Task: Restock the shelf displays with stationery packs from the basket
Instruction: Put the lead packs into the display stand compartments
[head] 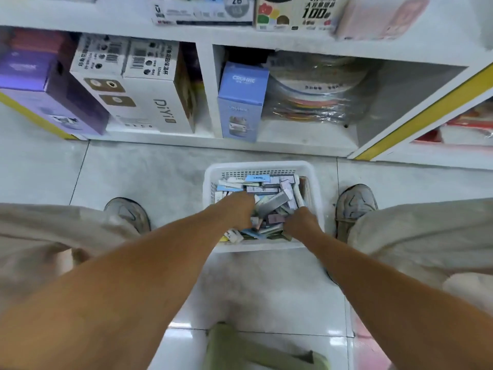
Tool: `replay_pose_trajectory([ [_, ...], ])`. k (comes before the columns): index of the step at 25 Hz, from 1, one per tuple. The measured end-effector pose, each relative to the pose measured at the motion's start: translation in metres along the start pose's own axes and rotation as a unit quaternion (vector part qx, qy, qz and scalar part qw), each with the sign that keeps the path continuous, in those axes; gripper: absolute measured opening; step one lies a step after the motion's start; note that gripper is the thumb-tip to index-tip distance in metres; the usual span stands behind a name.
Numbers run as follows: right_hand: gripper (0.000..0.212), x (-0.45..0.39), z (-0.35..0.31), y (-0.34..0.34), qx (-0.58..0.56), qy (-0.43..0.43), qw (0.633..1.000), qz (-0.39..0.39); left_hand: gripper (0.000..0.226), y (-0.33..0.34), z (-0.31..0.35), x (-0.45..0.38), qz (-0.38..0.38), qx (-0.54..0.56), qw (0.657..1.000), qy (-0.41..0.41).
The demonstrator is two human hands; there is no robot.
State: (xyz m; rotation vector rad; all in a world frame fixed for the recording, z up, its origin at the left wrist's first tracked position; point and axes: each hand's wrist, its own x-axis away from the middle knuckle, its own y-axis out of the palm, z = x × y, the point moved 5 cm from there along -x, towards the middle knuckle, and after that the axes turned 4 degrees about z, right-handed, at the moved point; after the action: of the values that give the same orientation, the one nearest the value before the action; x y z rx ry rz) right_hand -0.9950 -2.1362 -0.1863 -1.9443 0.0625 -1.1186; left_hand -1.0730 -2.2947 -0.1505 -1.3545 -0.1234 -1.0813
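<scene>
Pastel stationery packs (269, 194) heaped at all angles in white basket (257, 166), centre of frame, below shelf (290, 145). Left hand (237, 209) and right hand (300, 222) both down among packs, equally near; fingers hidden, so holding or not: cannot tell

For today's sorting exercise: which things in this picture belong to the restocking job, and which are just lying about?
Part of the job:
white basket
stationery packs
left hand and right hand, both reaching in among the packs
shelf

Just lying about:
blue box
white boxes
purple box
green item on the floor
</scene>
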Motion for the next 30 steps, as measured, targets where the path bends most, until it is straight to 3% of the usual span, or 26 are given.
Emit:
replay_pose_trajectory([
  [4, 0.039, 0.002, -0.006, 0.017, -0.128, 0.002, 0.990, 0.057, 0.071, 0.008, 0.009, -0.024, 0.037, 0.056, 0.998, 0.015],
  [7, 0.045, 0.001, -0.011, 0.011, -0.160, -0.046, 0.980, 0.112, 0.095, 0.011, 0.005, -0.035, 0.055, 0.014, 0.998, 0.015],
  [10, 0.056, -0.003, -0.023, 0.005, -0.194, -0.085, 0.969, 0.129, 0.094, 0.009, 0.008, -0.049, 0.070, -0.058, 0.996, 0.024],
  [14, 0.040, -0.001, -0.016, 0.005, -0.222, -0.077, 0.959, 0.158, 0.098, 0.016, 0.027, -0.064, 0.053, -0.057, 0.997, 0.007],
  [19, 0.032, -0.013, -0.002, 0.014, -0.152, -0.001, 0.982, 0.116, 0.062, 0.014, 0.041, -0.073, 0.112, -0.066, 0.991, -0.017],
  [23, 0.028, -0.015, 0.004, 0.015, -0.204, 0.040, 0.970, 0.127, 0.046, 0.023, 0.051, -0.074, 0.118, -0.032, 0.992, -0.030],
  [28, 0.031, -0.014, 0.010, 0.018, -0.261, 0.104, 0.947, 0.153, 0.039, 0.026, 0.041, -0.072, 0.107, 0.058, 0.992, 0.023],
  [30, 0.029, -0.014, 0.004, 0.017, -0.309, 0.101, 0.935, 0.143, 0.023, 0.023, 0.034, -0.069, 0.093, 0.081, 0.992, 0.029],
])
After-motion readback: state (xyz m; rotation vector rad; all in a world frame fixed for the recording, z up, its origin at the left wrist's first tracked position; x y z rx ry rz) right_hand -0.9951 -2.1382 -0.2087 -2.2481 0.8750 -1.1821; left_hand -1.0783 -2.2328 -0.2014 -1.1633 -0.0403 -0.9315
